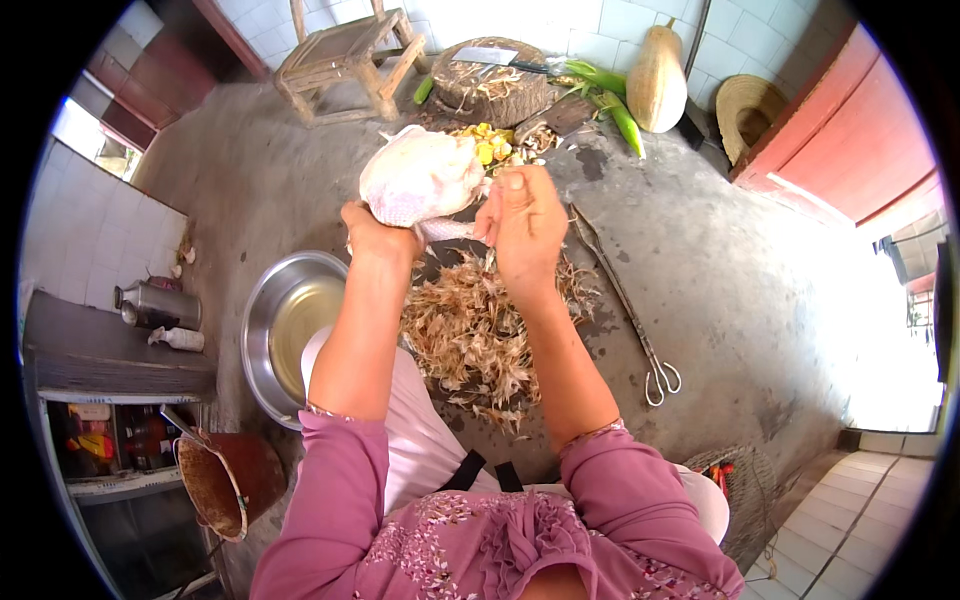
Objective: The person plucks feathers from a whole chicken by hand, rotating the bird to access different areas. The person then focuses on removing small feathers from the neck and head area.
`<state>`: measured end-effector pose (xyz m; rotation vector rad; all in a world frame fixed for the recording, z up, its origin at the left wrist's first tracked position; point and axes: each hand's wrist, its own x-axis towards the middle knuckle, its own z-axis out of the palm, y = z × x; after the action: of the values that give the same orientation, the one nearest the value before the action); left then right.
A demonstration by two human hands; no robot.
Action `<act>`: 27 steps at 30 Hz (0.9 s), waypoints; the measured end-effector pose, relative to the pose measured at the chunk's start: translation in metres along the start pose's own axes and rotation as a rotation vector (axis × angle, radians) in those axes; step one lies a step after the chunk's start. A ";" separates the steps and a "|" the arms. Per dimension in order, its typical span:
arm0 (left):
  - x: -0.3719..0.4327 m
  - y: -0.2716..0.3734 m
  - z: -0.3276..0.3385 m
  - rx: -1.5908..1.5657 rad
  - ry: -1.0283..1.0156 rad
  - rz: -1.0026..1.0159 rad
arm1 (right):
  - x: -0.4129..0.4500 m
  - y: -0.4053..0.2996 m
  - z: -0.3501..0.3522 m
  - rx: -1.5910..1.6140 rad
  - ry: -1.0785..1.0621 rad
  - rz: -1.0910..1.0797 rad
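A plucked bird carcass (420, 176), pale and pinkish, is held up above the floor. My left hand (382, 236) grips it from below at its near left side. The curled fingers of my right hand (529, 217) pinch the end of a slim, bumpy-skinned part of the bird; the exact spot between the fingertips is hidden. Beneath my forearms lies a heap of wet brown feathers (472, 330) on the concrete floor. To the left, a metal basin (259, 330) holds cloudy yellowish liquid, partly covered by my left arm and knee.
Long metal tongs (619, 289) lie right of the feathers. Beyond the bird are a round chopping block (487, 94) with a cleaver (487, 56), corn ears (621, 124), a large squash (658, 79) and a wooden chair (352, 64). A rusty bucket (247, 480) stands near left, a wire basket (739, 495) near right.
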<state>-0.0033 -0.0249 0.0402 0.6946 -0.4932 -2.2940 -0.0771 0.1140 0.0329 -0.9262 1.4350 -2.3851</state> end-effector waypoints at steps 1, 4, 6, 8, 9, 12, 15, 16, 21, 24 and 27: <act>0.000 0.000 0.001 -0.006 0.009 0.005 | 0.001 0.001 0.000 -0.129 -0.019 -0.084; 0.002 -0.001 -0.003 -0.013 0.062 0.029 | 0.003 -0.003 0.006 -0.528 -0.027 -0.369; 0.005 -0.002 -0.002 -0.005 0.107 0.047 | 0.006 -0.002 0.010 -0.565 -0.020 -0.405; 0.005 -0.005 -0.002 0.019 0.107 0.048 | 0.012 0.001 0.006 -0.568 -0.027 -0.447; 0.005 -0.006 -0.001 0.033 0.106 0.050 | 0.016 0.004 0.003 -0.549 -0.039 -0.470; -0.001 -0.007 0.003 0.046 0.084 0.001 | 0.017 0.003 -0.009 -0.310 0.033 -0.170; -0.001 -0.007 0.003 0.036 0.038 -0.014 | 0.019 0.007 -0.016 -0.088 0.020 -0.041; -0.001 -0.008 0.002 0.057 0.023 -0.007 | 0.020 0.005 -0.015 -0.058 -0.034 -0.035; 0.005 -0.012 0.001 0.088 0.008 -0.012 | 0.026 0.013 -0.010 -0.411 -0.054 -0.416; 0.001 -0.016 0.005 0.143 0.093 -0.003 | 0.025 0.006 -0.018 -0.310 -0.141 -0.176; 0.006 -0.019 0.001 0.206 0.022 -0.010 | 0.026 0.001 -0.028 -0.031 -0.203 0.135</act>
<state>-0.0170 -0.0156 0.0296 0.8224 -0.7240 -2.2625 -0.1147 0.1217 0.0335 -1.0122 1.4132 -2.1122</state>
